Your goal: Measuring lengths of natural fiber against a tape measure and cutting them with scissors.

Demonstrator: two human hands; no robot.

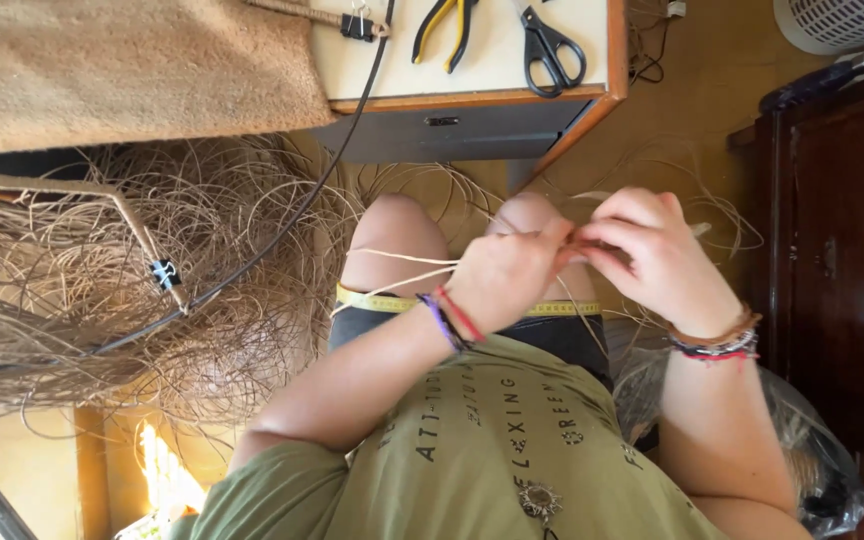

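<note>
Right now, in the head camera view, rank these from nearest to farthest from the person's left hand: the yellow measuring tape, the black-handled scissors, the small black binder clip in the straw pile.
From the left hand:
1. Yellow measuring tape, lying across the lap just beside the wrist.
2. Black-handled scissors, on the pale tabletop beyond the knees.
3. Small black binder clip, far off in the tan straw pile.

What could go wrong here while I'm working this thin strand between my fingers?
The strand pinched between the left hand and right hand looks thin, so a hard pull might snap it. The loose fibre pile beside the knees could tangle with it. The yellow measuring tape may slide off the lap.
</note>
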